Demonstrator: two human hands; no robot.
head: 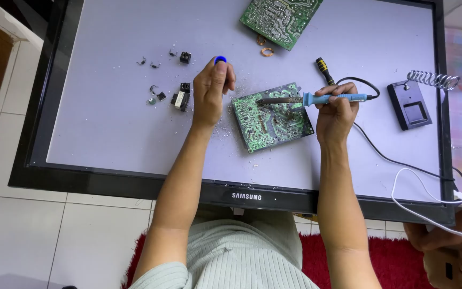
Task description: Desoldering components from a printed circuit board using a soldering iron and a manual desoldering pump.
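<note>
Green circuit board [271,116] lies between both hands, under the soldering iron [316,98] gripped by the right hand [337,112]. Left hand [211,90] is closed around a blue-capped tool [220,60]. Small loose parts [181,98] lie left of it; an iron stand [414,105] sits right of the right hand.

I take this for a home turned makeshift repair spot: a flat black-framed monitor [241,195] lies face-up as the work surface over a white tiled floor [38,230], with a shaggy red rug [397,257] beneath, a green circuit board [271,118] and a black soldering-iron stand with coiled wire holder [413,104].
</note>
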